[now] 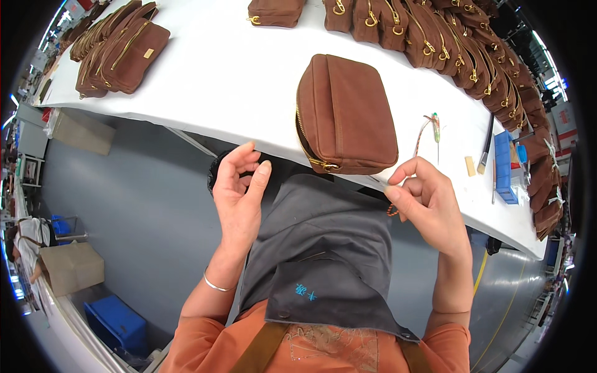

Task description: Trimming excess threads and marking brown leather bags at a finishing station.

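Observation:
A brown zippered pouch stands at the near edge of the white table, its brass zipper along the left side and its puller at the lower corner. My left hand is raised off the table's edge, left of the pouch, empty with fingers apart and curled. Beside the pouch's lower right corner, my right hand has thumb and forefinger pinched together. A thin pale tip shows by those fingertips; its kind cannot be made out. An orange twisted cord loops below them. A green-handled awl-like tool lies beyond this hand, with a cord by it.
Several brown pouches lean together at the far left, and long rows of them fill the far right. Another pouch lies at the back. A brush, a small tan block and a blue tray are at right.

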Demonstrator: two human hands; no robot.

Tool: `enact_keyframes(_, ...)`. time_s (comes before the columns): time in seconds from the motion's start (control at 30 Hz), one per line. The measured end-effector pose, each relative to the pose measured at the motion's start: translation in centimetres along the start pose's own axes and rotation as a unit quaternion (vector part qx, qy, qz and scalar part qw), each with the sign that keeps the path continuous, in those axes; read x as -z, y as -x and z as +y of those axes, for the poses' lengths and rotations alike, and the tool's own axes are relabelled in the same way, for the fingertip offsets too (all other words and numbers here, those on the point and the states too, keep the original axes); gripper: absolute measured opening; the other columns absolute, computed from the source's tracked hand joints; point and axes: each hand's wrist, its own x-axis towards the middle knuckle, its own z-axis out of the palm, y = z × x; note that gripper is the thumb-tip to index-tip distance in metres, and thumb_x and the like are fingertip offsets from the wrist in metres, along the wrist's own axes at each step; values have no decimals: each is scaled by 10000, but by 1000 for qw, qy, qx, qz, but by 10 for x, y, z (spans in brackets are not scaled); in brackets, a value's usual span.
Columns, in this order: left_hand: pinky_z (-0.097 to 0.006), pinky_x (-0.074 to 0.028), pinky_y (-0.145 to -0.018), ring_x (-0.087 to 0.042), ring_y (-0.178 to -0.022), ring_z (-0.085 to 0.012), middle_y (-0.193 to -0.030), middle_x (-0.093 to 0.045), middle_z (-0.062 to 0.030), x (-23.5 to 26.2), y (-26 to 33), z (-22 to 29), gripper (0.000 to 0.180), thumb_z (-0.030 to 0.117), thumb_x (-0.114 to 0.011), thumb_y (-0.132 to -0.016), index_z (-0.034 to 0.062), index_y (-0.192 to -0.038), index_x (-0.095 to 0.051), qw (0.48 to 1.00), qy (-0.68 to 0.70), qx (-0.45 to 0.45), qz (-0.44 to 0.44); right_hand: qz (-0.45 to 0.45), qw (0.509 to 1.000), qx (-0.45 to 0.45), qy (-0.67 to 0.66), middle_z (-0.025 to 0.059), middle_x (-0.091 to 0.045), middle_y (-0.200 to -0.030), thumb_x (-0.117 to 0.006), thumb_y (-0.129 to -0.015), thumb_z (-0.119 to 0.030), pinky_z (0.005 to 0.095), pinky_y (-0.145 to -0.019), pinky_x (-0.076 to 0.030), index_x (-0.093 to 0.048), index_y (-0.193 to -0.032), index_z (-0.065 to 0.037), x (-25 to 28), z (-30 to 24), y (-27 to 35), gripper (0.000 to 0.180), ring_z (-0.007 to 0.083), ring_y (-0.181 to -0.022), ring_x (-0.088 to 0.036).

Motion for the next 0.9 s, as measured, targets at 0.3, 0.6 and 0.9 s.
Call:
enact_keyframes(0.3,-239,-449,-727,-549,-877,-86,-979,-608,-32,-42,-30,17,188,114,-660,-910,31,-1079,-651,991,-33,-92,-95,194,981,21,-10,-70,-445,-619,-631,-927,-142,199,-517,-291,-590,-1040,-8,29,45,2,181,14,-573,-366)
enact_keyframes(0.6,-248,-431,-719,-480,-758,-111,-877,-575,-21,-51,-56,44,107,127,-684,-877,37,-925,-653,906,-315,-116,-257,312,948,0,68,-61,-422,-579,-624,-939,-251,232,-499,-266,-615,-991,-5,81,109,7,252,37,-553,-358)
enact_keyframes(0.9,-334,-446,-693,-534,-748,-242,-822,-532,-128,-11,-70,19,224,201,-558,-971,-7,-893,-591,940,-295,-166,-49,352,903,-51,241,38,-553,-651,-630,-929,-251,263,-555,-371,-621,-1043,20,107,119,-19,294,102,-596,-485)
